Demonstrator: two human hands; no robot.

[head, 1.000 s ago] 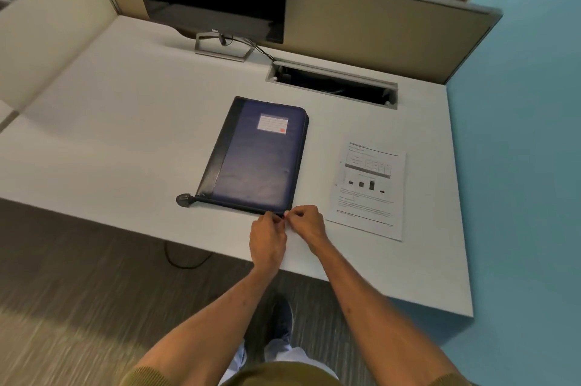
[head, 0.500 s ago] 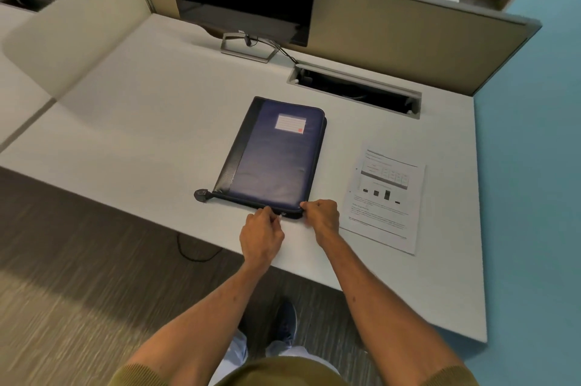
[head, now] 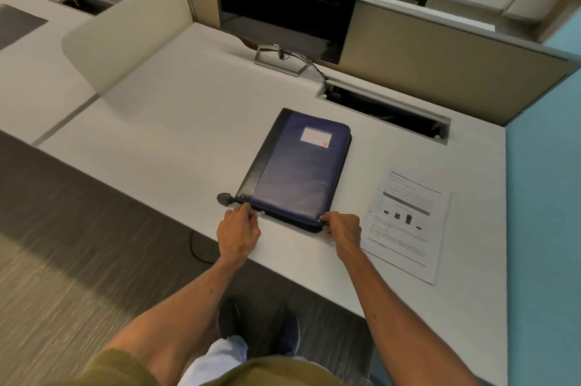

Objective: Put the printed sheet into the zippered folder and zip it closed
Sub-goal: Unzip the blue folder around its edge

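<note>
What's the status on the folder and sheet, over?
Left hand pinches zipper pull; right hand grips folder near corner. Printed sheet lies outside, on desk beside folder. Nothing between them.

The white counter (head: 176, 121) is stretching out in front of me, and I am standing at its near edge. The zippered folder (head: 298, 172) is lying flat on it, cover up, close to the near edge and roughly midway along it, with its black zipper tail (head: 224, 198) poking out onto the counter from its near left corner. The printed sheet (head: 405, 222) is lying flat, face up and slightly skewed, just beside the folder but apart from it, toward the right edge. The monitor stand (head: 278, 63) is sitting at the far edge, and a long cable slot (head: 383, 109) is gaping open near the far right corner.
</note>
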